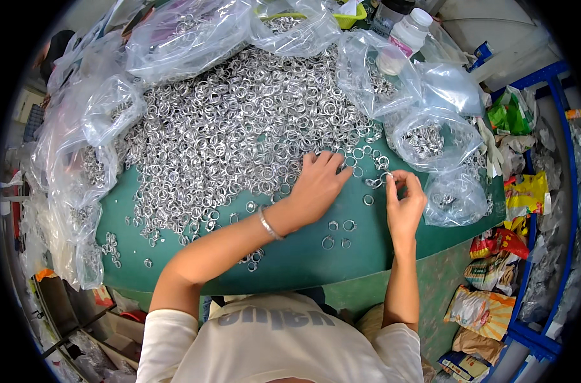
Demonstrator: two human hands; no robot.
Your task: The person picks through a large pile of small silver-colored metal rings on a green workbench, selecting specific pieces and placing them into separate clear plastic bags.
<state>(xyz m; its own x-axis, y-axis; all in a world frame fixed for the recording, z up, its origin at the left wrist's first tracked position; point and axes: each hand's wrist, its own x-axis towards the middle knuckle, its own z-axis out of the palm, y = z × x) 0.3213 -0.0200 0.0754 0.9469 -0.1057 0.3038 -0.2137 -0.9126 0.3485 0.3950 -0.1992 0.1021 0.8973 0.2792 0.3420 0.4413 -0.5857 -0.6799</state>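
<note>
A big heap of silver metal finger rings (pixel 239 115) covers the middle and far part of the green table (pixel 290 268). My left hand (pixel 320 185) lies over the heap's right edge, fingers apart and tips touching rings; whether anything is under them is hidden. To the right, my right hand (pixel 406 201) pinches a silver ring (pixel 386 177) between thumb and forefinger. Beside it sits a small cluster of rings (pixel 381 162). Several loose rings (pixel 348 225) lie in front of my left hand, and more rings (pixel 254 258) show below my left forearm.
Clear plastic bags of rings line the table's far and left sides, among them one bag (pixel 188 38). At right stand an open bag of rings (pixel 434 137) and a tied bag (pixel 456 198). A white bottle (pixel 410 30) stands far right. Blue shelving (pixel 552 255) holds colourful packages.
</note>
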